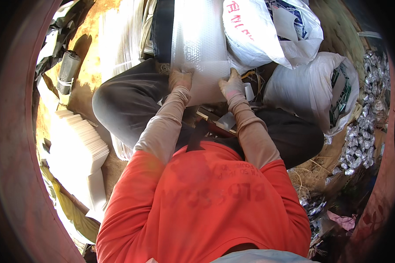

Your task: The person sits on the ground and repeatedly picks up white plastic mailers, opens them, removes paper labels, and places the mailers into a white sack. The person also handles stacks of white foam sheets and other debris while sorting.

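A long sheet of clear bubble wrap [199,39] runs away from me over a black surface, its near end hanging between my knees. My left hand [180,80] is closed on the left edge of the sheet. At the opposite edge my right hand [231,84] pinches it, thumb toward the middle. Long pale sleeves cover both forearms. Under the near end, in my lap, lies a partly hidden brown piece [215,125] with a pale edge; I cannot make out what it is. Just right of my right hand is a small white piece [249,91].
Stacks of white sheets or flat pieces [77,142] stand at the left, with more bundles [120,37] at the far left. A dark roll [68,72] lies beyond. Two white sacks [250,39], [303,87] and a heap of silvery pieces [360,140] are on the right.
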`<control>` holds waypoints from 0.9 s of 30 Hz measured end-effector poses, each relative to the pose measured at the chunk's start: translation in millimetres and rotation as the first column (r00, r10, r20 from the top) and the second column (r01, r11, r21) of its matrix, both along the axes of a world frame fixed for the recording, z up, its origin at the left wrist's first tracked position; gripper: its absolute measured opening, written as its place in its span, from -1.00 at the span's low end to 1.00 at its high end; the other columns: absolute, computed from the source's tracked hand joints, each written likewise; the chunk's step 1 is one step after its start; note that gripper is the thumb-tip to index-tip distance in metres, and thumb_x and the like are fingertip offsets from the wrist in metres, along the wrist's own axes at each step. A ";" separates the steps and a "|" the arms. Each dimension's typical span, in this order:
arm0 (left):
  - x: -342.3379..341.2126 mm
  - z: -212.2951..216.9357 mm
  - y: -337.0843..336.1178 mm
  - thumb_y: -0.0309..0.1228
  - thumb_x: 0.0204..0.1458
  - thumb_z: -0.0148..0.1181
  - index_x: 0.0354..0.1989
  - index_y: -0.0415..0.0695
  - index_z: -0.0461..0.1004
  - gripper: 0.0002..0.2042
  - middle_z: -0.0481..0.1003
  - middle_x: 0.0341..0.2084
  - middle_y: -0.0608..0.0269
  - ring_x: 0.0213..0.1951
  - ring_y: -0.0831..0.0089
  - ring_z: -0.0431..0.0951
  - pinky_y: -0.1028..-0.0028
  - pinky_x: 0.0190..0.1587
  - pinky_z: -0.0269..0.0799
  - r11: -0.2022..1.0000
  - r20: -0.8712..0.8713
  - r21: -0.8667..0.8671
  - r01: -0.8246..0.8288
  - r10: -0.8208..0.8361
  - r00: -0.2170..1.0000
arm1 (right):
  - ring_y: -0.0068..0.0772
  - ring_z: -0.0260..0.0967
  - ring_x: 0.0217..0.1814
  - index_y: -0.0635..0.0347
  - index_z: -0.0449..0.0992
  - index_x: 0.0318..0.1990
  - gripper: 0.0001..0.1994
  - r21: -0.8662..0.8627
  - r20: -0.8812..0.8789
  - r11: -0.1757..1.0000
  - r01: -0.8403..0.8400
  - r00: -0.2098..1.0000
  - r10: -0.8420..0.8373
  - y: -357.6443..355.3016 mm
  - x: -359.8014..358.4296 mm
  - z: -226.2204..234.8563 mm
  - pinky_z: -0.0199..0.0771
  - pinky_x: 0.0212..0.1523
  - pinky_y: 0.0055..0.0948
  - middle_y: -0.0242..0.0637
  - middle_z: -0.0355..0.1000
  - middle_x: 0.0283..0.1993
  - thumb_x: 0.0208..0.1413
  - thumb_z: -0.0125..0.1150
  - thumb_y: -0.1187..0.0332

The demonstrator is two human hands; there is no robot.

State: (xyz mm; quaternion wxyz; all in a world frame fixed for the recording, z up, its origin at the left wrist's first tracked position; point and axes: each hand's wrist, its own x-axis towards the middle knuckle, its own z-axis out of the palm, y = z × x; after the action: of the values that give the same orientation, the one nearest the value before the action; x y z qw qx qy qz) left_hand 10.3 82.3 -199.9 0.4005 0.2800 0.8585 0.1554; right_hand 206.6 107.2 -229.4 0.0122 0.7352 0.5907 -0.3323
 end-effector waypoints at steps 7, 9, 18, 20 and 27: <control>20.3 3.4 0.2 0.24 -0.18 0.18 0.11 -0.45 0.26 -0.08 0.39 0.01 -0.29 0.12 -0.06 0.37 0.27 0.15 0.25 0.998 0.187 0.019 -0.055 0.051 0.981 | 0.16 0.31 0.11 0.30 0.36 0.12 -0.36 -0.137 -0.491 0.971 0.196 0.838 -0.238 24.9 -24.2 -19.7 0.27 0.16 -0.18 0.15 0.38 0.04 0.09 -0.02 -0.10; 18.3 -2.9 -0.6 0.19 -0.10 0.18 -0.06 -0.51 0.40 -0.19 0.49 -0.17 -0.26 -0.04 0.00 0.49 0.31 -0.02 0.37 0.974 0.387 0.165 -0.154 0.080 0.919 | 0.20 0.34 0.05 0.28 0.47 -0.01 -0.39 -0.103 -0.400 0.984 0.148 0.899 -0.177 20.2 -25.9 -3.8 0.31 0.11 -0.16 0.18 0.42 -0.07 0.14 -0.14 -0.13; -3.5 -8.8 -5.4 -0.01 -0.04 0.20 0.04 -0.33 0.37 -0.37 0.41 -0.05 -0.20 -0.01 -0.01 0.41 0.21 0.05 0.30 0.983 -0.148 0.180 0.047 -0.020 0.989 | -0.19 0.51 -0.29 0.17 0.53 -0.22 -0.85 0.805 -0.284 0.573 -0.153 0.748 0.599 100.0 50.6 220.2 0.52 -0.25 -0.41 -0.18 0.53 -0.31 0.08 0.16 0.36; 10.7 8.3 -12.2 -0.06 -0.05 0.23 0.06 -0.28 0.34 -0.39 0.36 -0.01 -0.17 0.03 -0.02 0.36 0.19 0.08 0.28 0.952 -0.404 0.260 0.160 -0.044 0.914 | -0.16 0.51 -0.28 0.15 0.53 -0.18 -0.81 0.886 -0.100 0.454 -0.094 0.917 0.387 159.7 76.6 235.9 0.52 -0.20 -0.35 -0.20 0.53 -0.31 0.06 0.12 0.34; 79.2 94.0 -15.1 -0.32 -0.10 0.28 -0.03 -0.14 0.40 -0.58 0.38 -0.06 0.02 -0.03 0.01 0.36 0.13 0.03 0.28 0.526 -0.328 0.719 0.454 -0.318 0.889 | -0.11 0.38 0.07 0.04 0.46 0.03 -0.61 0.350 0.292 0.875 -0.334 0.927 0.237 238.4 105.3 199.4 0.31 0.13 -0.26 -0.21 0.45 0.02 0.01 0.20 0.25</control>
State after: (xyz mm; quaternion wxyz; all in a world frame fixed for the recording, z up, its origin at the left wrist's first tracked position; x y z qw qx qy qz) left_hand 89.5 67.2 -105.9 0.1945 0.6199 0.6486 0.3965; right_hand 311.9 345.6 -30.0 -0.0149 0.6613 0.7419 -0.1098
